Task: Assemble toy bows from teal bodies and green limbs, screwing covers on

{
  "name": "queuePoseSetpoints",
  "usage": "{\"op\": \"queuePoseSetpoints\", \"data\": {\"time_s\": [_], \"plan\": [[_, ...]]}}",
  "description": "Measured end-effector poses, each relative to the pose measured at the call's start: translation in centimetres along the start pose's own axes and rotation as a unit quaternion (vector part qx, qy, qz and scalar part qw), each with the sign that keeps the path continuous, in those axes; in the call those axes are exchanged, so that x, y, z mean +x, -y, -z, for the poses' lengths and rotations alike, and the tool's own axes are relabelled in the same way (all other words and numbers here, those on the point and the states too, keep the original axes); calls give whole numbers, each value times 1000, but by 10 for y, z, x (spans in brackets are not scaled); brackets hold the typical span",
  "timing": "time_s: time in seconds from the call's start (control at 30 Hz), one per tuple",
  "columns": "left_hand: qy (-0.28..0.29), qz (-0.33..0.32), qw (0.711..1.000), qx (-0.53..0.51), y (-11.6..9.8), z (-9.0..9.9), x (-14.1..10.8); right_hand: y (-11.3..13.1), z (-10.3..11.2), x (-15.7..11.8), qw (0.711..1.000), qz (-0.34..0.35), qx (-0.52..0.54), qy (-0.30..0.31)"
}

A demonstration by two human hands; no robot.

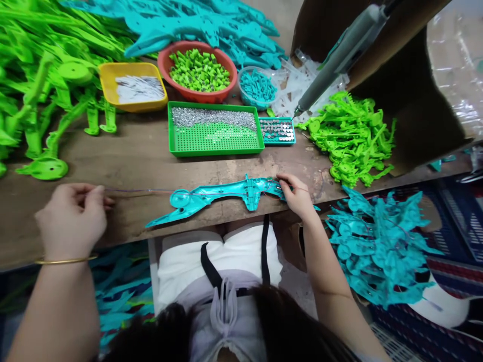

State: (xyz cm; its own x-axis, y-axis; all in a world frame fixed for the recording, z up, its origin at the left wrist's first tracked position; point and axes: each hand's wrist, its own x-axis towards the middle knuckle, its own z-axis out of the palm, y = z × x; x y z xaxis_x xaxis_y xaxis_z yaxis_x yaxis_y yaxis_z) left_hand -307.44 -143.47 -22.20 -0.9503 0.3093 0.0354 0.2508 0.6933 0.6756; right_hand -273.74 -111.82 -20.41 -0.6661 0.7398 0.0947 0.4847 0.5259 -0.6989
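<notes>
A long turquoise plastic shell part (222, 192) lies on the wooden bench in front of me, its hollow side up. My left hand (75, 216) is closed in a pinch on a thin wire (132, 190), which runs taut from my fingers along the shell. At the shell's right end, my right hand (296, 193) is closed on it, thumb and fingers pressing at the narrow tip. The wire passes over the round end and the middle of the shell. What exactly lies beneath my right fingertips is hidden.
Beyond the shell stand a green tray of small metal pieces (215, 151), a small turquoise tray of discs (279, 143), a yellow tub (132, 106) and a red bowl (166, 75). A screwdriver (335, 60) hangs at right. Lime parts (350, 136) and turquoise shells (377, 246) lie heaped rightward.
</notes>
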Motion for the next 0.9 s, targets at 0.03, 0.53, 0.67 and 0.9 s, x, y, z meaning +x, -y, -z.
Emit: {"op": "queuePoseSetpoints", "data": {"time_s": [0.03, 0.53, 0.67, 0.9], "plan": [[9, 32, 999, -17, -4, 0, 0, 3, 5, 2, 1000, 12, 0, 15], [91, -22, 989, -116, -25, -14, -26, 48, 24, 84, 921, -153, 350, 82], [109, -84, 989, -45, -20, -19, -31, 38, 31, 85, 947, -216, 167, 172], [95, -80, 984, -131, -45, 2, -43, 131, 11, 36, 992, 88, -89, -14]]}}
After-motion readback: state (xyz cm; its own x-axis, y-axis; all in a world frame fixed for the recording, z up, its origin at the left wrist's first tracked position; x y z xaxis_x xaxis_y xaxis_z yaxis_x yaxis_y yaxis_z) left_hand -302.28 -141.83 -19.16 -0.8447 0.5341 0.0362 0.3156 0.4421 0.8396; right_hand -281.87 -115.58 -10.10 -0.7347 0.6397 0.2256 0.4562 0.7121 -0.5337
